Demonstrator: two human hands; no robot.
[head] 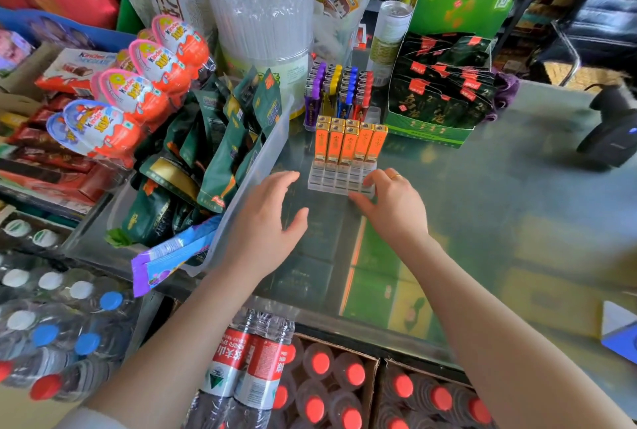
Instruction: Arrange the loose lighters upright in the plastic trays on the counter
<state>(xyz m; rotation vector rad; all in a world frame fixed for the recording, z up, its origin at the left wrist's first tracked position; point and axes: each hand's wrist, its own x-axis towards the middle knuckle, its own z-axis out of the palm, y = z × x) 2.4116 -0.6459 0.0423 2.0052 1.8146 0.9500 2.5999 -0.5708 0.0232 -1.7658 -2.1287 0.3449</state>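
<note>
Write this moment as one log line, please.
left hand: open, off tray | right hand: fingers on clear tray | orange lighters: upright | front slots empty

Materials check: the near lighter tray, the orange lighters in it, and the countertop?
Tray: clear, glossy moulded plastic by its look; the cell walls show through.
Orange lighters: likely glossy plastic bodies; gold caps look metallic, could be plated.
Countertop: probably glass; it reflects, and green cartons show beneath it.
</note>
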